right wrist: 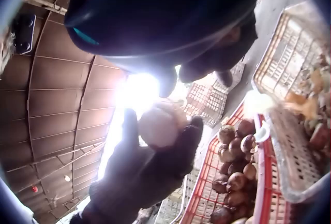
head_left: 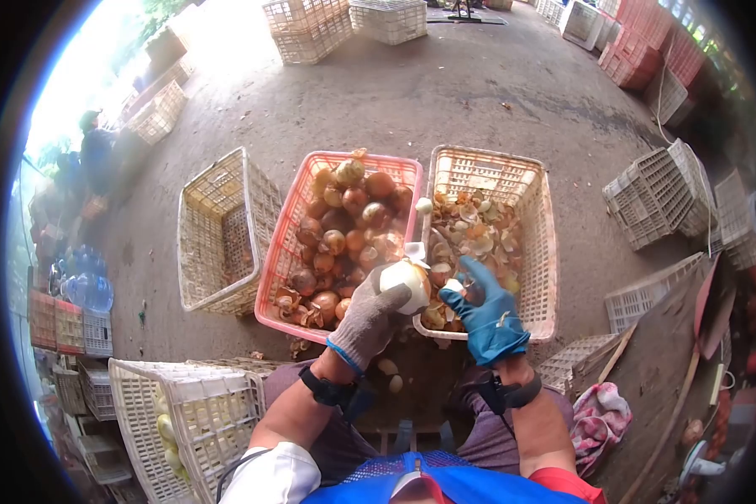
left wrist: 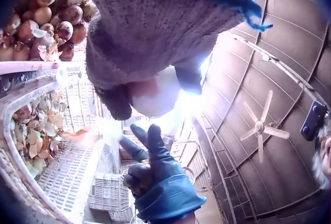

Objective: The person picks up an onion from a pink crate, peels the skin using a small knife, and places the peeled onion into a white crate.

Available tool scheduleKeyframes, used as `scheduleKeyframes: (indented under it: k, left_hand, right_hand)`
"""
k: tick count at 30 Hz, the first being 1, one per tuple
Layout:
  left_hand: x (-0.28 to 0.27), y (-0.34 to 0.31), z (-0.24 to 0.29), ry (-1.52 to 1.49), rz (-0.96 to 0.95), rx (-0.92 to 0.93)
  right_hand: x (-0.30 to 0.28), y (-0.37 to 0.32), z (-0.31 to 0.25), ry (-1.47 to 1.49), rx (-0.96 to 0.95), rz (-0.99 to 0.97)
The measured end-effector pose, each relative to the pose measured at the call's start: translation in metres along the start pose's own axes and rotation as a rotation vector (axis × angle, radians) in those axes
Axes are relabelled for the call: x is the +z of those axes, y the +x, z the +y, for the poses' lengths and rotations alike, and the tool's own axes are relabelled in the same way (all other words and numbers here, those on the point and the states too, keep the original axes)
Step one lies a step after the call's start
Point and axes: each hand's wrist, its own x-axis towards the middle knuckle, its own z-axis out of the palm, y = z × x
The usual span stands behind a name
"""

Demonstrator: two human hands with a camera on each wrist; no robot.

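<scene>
My left hand [head_left: 376,315], in a grey knit glove with a blue cuff, grips a peeled white onion [head_left: 405,288]. Thumb and fingers wrap its sides in the right wrist view. Close to the onion's right is my right hand [head_left: 494,317] in a blue rubber glove. Two of its fingers stretch out while the others curl toward the palm [left wrist: 155,180]; I cannot tell whether they hold anything. A pale scrap of peel [head_left: 415,250] shows just above the onion. Unpeeled brown onions [head_left: 334,242] fill the pink crate [head_left: 268,290] beneath my left hand.
A cream crate [head_left: 548,252] of onion skins stands at the right, touching the pink one. Left of them is another crate [head_left: 195,244]. Peeled onions sit in a white crate [head_left: 218,403] by my left knee. Stacked crates [head_left: 647,197] line the right side.
</scene>
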Motion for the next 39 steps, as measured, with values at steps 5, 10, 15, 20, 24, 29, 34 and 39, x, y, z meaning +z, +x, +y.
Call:
scheduleKeyframes:
  k: [5,10,15,20,24,29,34,39]
  left_hand:
    - [-0.009,0.005,-0.012,0.262,-0.014,0.106]
    - [-0.001,0.001,-0.005,0.475,-0.006,0.138]
    - [0.009,-0.006,0.006,0.605,-0.027,0.099]
    - [0.015,-0.01,0.014,0.585,-0.07,0.053]
    - [0.007,-0.006,0.006,0.536,-0.114,0.102]
    - [0.006,-0.006,-0.005,0.542,0.02,0.139]
    - [0.008,-0.004,-0.007,0.7,0.094,0.138]
    - [-0.003,0.002,-0.012,0.366,-0.011,0.045]
  right_hand:
    - [0.01,-0.006,-0.013,0.081,-0.136,-0.133]
    - [0.008,-0.008,-0.011,0.161,-0.078,-0.188]
    - [0.014,-0.011,-0.006,0.004,-0.138,-0.098]
    - [0.011,-0.01,-0.005,0.031,-0.077,-0.086]
    - [0.011,-0.007,-0.003,0.095,0.025,-0.079]
    - [0.017,-0.007,-0.004,0.098,0.019,-0.008]
    - [0.017,-0.009,-0.006,0.05,0.03,0.0]
    - [0.01,0.001,0.002,0.101,-0.02,0.117]
